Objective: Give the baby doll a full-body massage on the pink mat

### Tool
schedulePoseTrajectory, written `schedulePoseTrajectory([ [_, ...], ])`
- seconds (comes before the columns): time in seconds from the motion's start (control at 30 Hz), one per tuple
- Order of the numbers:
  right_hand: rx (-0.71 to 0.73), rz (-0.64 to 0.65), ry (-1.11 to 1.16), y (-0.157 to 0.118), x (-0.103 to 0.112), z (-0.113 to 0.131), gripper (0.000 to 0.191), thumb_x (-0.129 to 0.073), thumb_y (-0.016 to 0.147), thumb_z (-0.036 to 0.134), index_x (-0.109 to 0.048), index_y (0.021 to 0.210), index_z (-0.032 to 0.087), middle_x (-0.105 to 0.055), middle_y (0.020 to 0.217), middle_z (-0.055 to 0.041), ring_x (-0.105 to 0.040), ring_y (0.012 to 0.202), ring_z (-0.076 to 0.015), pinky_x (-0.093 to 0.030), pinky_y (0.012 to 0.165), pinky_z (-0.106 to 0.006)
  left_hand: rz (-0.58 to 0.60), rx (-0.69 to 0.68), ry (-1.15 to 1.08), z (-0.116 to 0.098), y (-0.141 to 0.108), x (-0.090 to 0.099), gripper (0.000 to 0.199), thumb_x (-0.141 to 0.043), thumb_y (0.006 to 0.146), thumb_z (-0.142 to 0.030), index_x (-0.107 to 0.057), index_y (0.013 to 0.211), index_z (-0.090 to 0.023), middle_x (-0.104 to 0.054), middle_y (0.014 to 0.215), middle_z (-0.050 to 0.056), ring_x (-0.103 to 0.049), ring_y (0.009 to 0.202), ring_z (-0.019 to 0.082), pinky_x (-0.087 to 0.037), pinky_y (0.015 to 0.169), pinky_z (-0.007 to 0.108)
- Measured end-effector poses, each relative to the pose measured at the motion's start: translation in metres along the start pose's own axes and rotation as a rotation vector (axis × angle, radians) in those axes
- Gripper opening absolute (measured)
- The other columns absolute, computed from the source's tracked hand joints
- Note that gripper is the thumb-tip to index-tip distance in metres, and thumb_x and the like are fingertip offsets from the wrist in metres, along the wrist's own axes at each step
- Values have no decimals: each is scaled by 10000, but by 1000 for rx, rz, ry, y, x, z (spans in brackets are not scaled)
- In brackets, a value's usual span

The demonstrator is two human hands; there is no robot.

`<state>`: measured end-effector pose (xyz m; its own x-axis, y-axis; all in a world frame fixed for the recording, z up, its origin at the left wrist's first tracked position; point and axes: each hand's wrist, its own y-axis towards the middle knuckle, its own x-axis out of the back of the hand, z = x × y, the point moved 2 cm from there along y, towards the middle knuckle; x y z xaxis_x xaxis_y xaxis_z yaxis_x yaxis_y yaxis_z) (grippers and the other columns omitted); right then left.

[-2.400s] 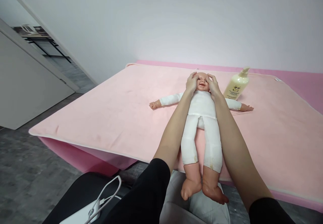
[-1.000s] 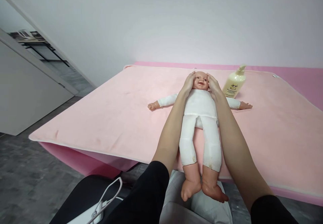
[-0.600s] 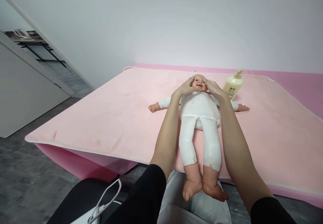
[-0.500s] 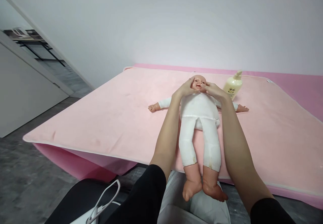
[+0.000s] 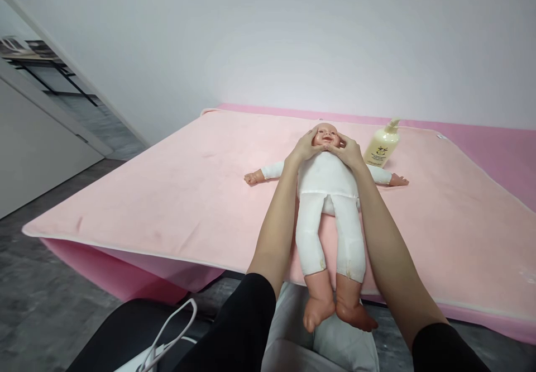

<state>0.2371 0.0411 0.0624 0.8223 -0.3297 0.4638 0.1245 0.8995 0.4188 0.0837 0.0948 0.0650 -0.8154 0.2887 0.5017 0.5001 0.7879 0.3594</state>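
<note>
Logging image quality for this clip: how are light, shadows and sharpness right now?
Head view: soft light, the wall dimming toward the upper right; head view: only faint shadows around the doll; head view: the bottle's small print unreadable, distant background at far left soft.

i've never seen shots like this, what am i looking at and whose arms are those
There is no robot here. The picture comes from one camera worn on a person's head, looking forward and down, so the bare arms are the wearer's own. The left hand and the right hand cup the two sides of the head of a baby doll, with the thumbs near its chin. The doll lies on its back on a pale pink blanket, arms spread, its feet past the blanket's near edge. Beyond the right hand is a pale yellow pump bottle. At the bottom left you can see a white cable.
</note>
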Motion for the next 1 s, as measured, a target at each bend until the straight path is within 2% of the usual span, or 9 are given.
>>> schedulePoseTrajectory([
  [0.17, -66, -134, 69, -1, -1, -8, 692, -791, 539, 472, -641, 1119, 127, -664, 1108, -135, -624, 1002, -262, -494, 919, -396, 46, 5, 77, -5, -3, 3, 789, -646, 740, -388, -329, 1424, -157, -457, 1420, 127, -433, 1297, 259, -333, 1069, 346],
  [0.33, -89, -96, 142, 1, -1, -15, 751, -801, 534, 461, -612, 1182, 133, -636, 1173, -137, -609, 1051, -264, -473, 962, -416, 84, 50, 198, -8, -6, 8, 778, -601, 780, -398, -298, 1440, -120, -406, 1449, 159, -380, 1338, 280, -300, 1085, 352],
  [0.57, -60, -9, 209, 3, 6, -25, 636, -719, 658, 426, -598, 1210, 134, -593, 1257, -114, -560, 1157, -247, -402, 1044, -435, 122, 56, 194, -6, -5, 10, 691, -498, 826, -326, -280, 1447, -118, -339, 1493, 127, -341, 1365, 254, -263, 1110, 346],
  [0.67, -53, 44, 232, 3, 8, -28, 576, -667, 713, 428, -589, 1223, 173, -572, 1290, -82, -538, 1189, -230, -390, 1054, -445, 152, 43, 111, -9, -8, 11, 652, -430, 852, -340, -278, 1447, -121, -324, 1504, 110, -340, 1362, 241, -274, 1107, 342],
  [0.77, -80, 58, 304, 2, 8, -31, 504, -615, 756, 440, -604, 1195, 193, -556, 1313, -71, -521, 1205, -218, -427, 1017, -434, 177, 39, 4, -12, -10, 11, 634, -398, 865, -371, -278, 1450, -158, -324, 1509, 86, -351, 1355, 232, -309, 1090, 332],
  [0.9, -128, 33, 340, 0, 7, -25, 439, -554, 784, 508, -635, 1085, 199, -589, 1262, -74, -557, 1141, -211, -483, 940, -401, 157, 78, -48, -11, -6, 6, 656, -424, 857, -394, -261, 1448, -159, -293, 1519, 105, -295, 1385, 228, -286, 1108, 343],
  [1.0, -98, -3, 184, -1, 6, -15, 442, -614, 728, 518, -612, 1027, 193, -628, 1159, -79, -583, 1062, -206, -474, 939, -380, 120, 107, -5, -7, 1, -3, 777, -549, 788, -400, -250, 1429, -79, -279, 1501, 182, -260, 1396, 256, -244, 1128, 350],
])
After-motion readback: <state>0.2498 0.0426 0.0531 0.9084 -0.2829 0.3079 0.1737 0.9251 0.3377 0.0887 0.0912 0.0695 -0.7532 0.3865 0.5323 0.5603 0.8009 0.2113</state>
